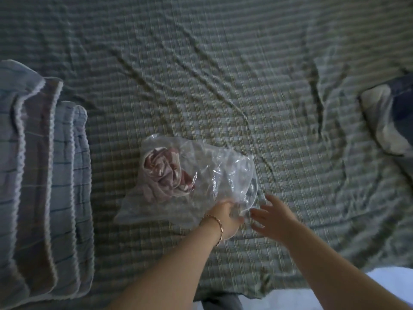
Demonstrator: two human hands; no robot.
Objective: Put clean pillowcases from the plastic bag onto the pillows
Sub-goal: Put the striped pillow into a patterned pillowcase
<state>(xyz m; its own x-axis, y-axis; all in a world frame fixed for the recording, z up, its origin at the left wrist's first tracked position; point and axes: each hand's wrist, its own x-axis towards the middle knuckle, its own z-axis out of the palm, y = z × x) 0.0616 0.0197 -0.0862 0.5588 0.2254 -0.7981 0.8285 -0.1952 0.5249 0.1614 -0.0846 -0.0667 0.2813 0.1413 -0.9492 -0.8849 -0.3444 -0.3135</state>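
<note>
Low in the frame's centre, a clear plastic bag (207, 175) lies on the bed (223, 74), pinkish pillowcases (165, 173) bundled inside — the left hand (225, 218) grips its near edge. Just right of it, the right hand (276, 221) spreads its fingers, holding nothing.

Glossy, crinkled clear plastic bag (201, 173) (soft cloth bundled inside) on matt, puckered woven bedspread (223, 63).

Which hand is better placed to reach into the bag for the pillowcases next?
Likely the right. The left hand grips the plastic bag at its near edge, steadying it; the right hand is open, holds nothing, and hovers beside that edge, free to reach in for the pillowcases.
</note>
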